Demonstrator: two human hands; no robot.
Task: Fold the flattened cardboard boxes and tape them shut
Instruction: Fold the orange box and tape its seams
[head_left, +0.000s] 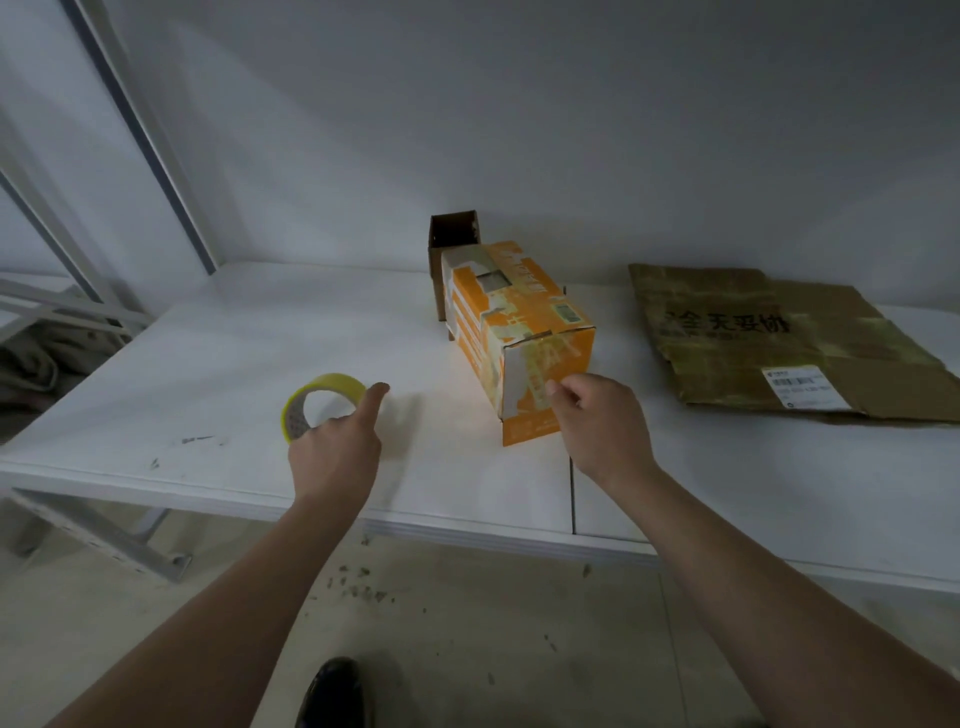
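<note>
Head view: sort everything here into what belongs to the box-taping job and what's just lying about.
Job things: yellow tape roll, with the left hand on it; orange box, with the right hand at its near end; flattened cardboard; small brown box behind the orange one.

Lying about: crumpled cloth left of the table; scraps on the floor.

On the tabletop (234, 338), the tape roll (322, 410) stands at the left, the folded box (519, 338) mid-table with a smaller open box (453, 244) just behind it, and flattened cardboard (779, 343) lies well apart at the right.
</note>
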